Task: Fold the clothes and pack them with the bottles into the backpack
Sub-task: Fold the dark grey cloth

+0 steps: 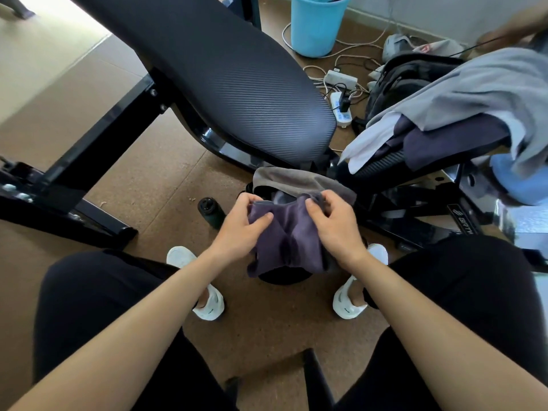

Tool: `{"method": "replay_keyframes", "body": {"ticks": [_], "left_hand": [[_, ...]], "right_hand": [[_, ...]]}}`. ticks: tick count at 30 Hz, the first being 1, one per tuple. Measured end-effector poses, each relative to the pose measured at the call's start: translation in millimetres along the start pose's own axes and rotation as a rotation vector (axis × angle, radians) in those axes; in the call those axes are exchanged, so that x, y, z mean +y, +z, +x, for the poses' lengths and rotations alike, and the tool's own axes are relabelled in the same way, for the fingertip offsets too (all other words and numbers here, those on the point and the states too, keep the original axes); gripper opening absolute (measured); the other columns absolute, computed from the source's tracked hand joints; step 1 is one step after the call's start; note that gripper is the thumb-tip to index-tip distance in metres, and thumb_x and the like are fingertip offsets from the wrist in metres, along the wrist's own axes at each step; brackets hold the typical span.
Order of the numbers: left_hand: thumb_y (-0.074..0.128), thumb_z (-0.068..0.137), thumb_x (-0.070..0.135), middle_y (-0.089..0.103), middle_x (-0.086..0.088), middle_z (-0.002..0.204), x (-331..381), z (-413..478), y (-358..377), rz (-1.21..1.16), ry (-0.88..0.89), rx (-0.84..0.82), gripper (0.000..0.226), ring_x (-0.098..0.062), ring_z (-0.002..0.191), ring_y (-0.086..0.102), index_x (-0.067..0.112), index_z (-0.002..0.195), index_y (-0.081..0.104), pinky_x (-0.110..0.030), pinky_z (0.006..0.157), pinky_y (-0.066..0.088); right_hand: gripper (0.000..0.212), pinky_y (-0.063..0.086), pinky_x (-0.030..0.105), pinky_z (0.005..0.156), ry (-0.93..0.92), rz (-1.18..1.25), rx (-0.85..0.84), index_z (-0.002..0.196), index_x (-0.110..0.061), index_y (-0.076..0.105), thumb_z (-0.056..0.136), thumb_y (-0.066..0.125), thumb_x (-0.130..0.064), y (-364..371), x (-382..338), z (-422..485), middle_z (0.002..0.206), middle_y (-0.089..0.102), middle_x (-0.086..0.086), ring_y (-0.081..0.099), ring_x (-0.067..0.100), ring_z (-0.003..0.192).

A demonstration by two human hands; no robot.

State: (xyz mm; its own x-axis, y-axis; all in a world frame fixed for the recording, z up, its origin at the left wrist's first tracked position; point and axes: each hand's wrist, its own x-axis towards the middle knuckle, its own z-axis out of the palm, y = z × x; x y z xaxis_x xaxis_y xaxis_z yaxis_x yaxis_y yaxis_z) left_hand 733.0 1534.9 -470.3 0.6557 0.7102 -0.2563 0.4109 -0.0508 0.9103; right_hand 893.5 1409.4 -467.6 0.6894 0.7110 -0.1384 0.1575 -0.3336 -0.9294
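Observation:
A bunched purple garment [289, 238] hangs between both my hands over the floor between my feet. My left hand [241, 225] grips its left top edge and my right hand [333, 225] pinches its right top edge. Under it stands a dark backpack [281, 275], mostly hidden by the cloth, with a grey-brown flap or cloth [296, 178] at its far side. A dark green bottle [211, 212] stands on the floor just left of my left hand. More clothes, grey [474, 90], navy [444, 143] and white [370, 143], lie piled on a bench pad at the right.
A black weight bench [225, 75] slants across the middle, its frame [68, 200] reaching left. A blue bucket [314, 25], power strips [341, 108] and cables lie on the brown floor behind. A second dark bag [397, 78] sits behind the clothes pile. Another person's arm [516, 28] shows at top right.

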Motion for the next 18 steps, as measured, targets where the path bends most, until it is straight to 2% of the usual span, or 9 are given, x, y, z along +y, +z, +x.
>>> {"method": "replay_keyframes", "body": {"ticks": [3, 6, 9, 11, 14, 16, 18], "left_hand": [[0.065, 0.099, 0.015, 0.066, -0.007, 0.105, 12, -7, 13, -0.132, -0.025, -0.098, 0.02, -0.012, 0.09, 0.066, 0.013, 0.115, 0.052, -0.026, 0.067, 0.054], [0.055, 0.104, 0.027, 0.064, -0.006, 0.105, 21, -13, 17, -0.364, -0.122, -0.183, 0.017, -0.017, 0.085, 0.07, 0.017, 0.117, 0.049, -0.036, 0.058, 0.059], [0.047, 0.096, 0.05, 0.058, -0.011, 0.112, 21, -11, 12, -0.549, -0.213, -0.22, 0.046, -0.021, 0.083, 0.066, 0.018, 0.128, 0.05, -0.04, 0.06, 0.059], [0.045, 0.093, 0.054, 0.053, -0.02, 0.12, 18, -10, 10, -0.594, -0.221, -0.244, 0.056, -0.028, 0.09, 0.065, 0.019, 0.136, 0.05, -0.042, 0.065, 0.059], [0.041, 0.095, 0.053, 0.052, -0.019, 0.118, 15, -10, 10, -0.598, -0.181, -0.291, 0.056, -0.033, 0.094, 0.063, 0.022, 0.14, 0.05, -0.041, 0.065, 0.06], [0.04, 0.096, 0.051, 0.058, -0.015, 0.116, 16, -10, 10, -0.568, -0.138, -0.325, 0.054, -0.03, 0.092, 0.064, 0.023, 0.141, 0.05, -0.039, 0.064, 0.06], [0.04, 0.096, 0.046, 0.066, -0.013, 0.115, 20, -10, 8, -0.514, -0.103, -0.31, 0.052, -0.029, 0.087, 0.068, 0.02, 0.14, 0.051, -0.035, 0.059, 0.058]], "right_hand": [[0.018, 0.051, 0.054, 0.079, -0.044, 0.005, -0.111, 0.089, -0.022, 0.061, 0.097, 0.058, -0.039, 11, -8, -10, 0.085, 0.067, 0.003, 0.062, 0.018, 0.08], [0.021, 0.054, 0.044, 0.083, -0.033, 0.019, -0.191, 0.107, -0.021, 0.064, 0.102, 0.055, -0.039, 11, -12, -16, 0.098, 0.069, -0.001, 0.066, 0.018, 0.092], [0.025, 0.052, 0.028, 0.085, -0.023, 0.036, -0.272, 0.118, -0.021, 0.062, 0.101, 0.059, -0.04, 6, -14, -17, 0.108, 0.069, -0.006, 0.066, 0.007, 0.098], [0.035, 0.053, 0.021, 0.086, -0.026, -0.009, -0.335, 0.123, -0.024, 0.058, 0.094, 0.07, -0.041, 4, -16, -19, 0.113, 0.068, -0.011, 0.065, 0.002, 0.103], [0.051, 0.055, 0.023, 0.088, -0.043, -0.125, -0.343, 0.123, -0.026, 0.055, 0.082, 0.082, -0.04, 4, -13, -20, 0.115, 0.066, -0.012, 0.064, 0.001, 0.105], [0.043, 0.055, 0.025, 0.088, -0.043, -0.125, -0.317, 0.12, -0.024, 0.058, 0.085, 0.081, -0.033, 6, -10, -19, 0.112, 0.068, -0.011, 0.065, 0.002, 0.103], [0.029, 0.055, 0.031, 0.091, 0.014, -0.004, -0.286, 0.118, -0.021, 0.064, 0.091, 0.075, -0.024, 6, -7, -16, 0.11, 0.072, -0.006, 0.068, 0.006, 0.103]]}}
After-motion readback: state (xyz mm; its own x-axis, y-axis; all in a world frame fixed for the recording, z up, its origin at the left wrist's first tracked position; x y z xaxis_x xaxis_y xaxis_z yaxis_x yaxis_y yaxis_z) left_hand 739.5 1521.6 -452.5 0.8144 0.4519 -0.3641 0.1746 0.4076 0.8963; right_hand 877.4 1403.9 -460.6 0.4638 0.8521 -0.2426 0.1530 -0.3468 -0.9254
